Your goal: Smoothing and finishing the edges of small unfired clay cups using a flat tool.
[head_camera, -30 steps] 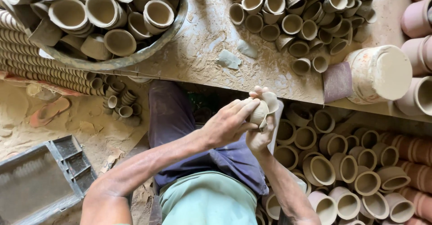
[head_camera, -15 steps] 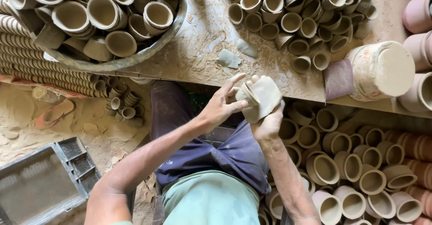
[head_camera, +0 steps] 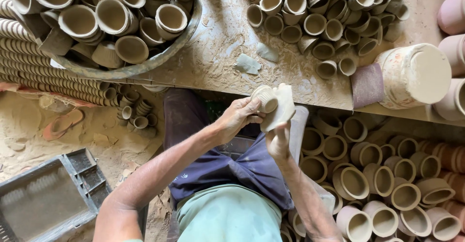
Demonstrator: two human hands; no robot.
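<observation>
In the head view, a small ribbed clay cup (head_camera: 265,98) is gripped in the left hand (head_camera: 237,118), fingers closed around it, above the lap and just in front of the table (head_camera: 218,53) edge. A pale pad (head_camera: 280,110) is held in the right hand (head_camera: 278,140) and pressed against the cup. A basin (head_camera: 145,65) of cups is seen on the table, more cups (head_camera: 368,174) on the floor at right, a grey crate (head_camera: 43,198) at lower left
</observation>
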